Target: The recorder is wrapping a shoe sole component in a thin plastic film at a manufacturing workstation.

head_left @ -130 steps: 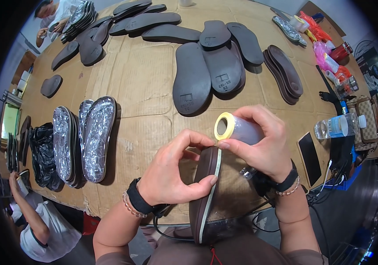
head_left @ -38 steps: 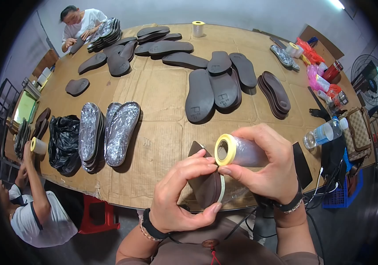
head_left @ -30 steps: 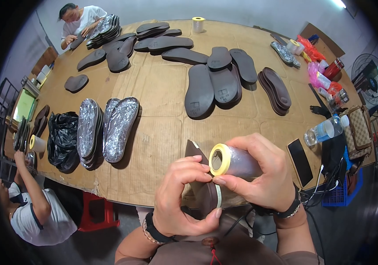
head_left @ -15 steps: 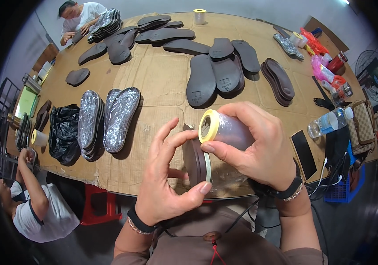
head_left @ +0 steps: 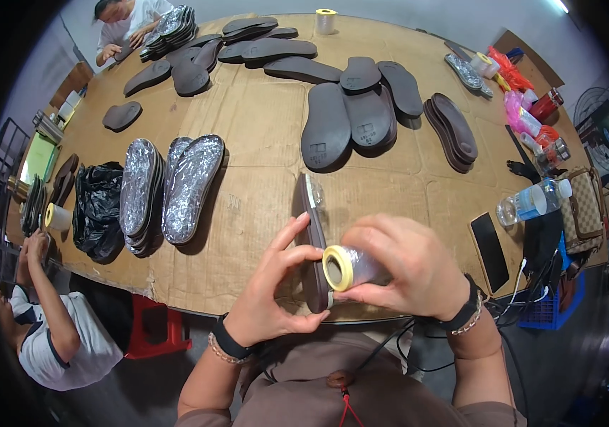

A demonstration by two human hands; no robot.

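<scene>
My left hand [head_left: 276, 288] grips a dark brown shoe sole [head_left: 311, 235] held on edge above the table's near edge, fingers on its left face and thumb near its heel. My right hand [head_left: 408, 267] is wrapped around a roll of clear film on a yellow core [head_left: 343, 267], pressed against the sole's right side. A strip of the film runs along the sole's edge up to its toe [head_left: 316, 193].
The cardboard-covered table [head_left: 262, 121] carries foil-wrapped soles [head_left: 189, 186], bare brown soles [head_left: 351, 117], a black bag [head_left: 99, 206], a phone [head_left: 490, 250] and a water bottle [head_left: 528, 203]. One person sits at the lower left [head_left: 48, 327], another works at the far end [head_left: 123, 21].
The sole and film roll have come lower and nearer the table edge. The sole now stands more upright on edge, with the roll at its heel end.
</scene>
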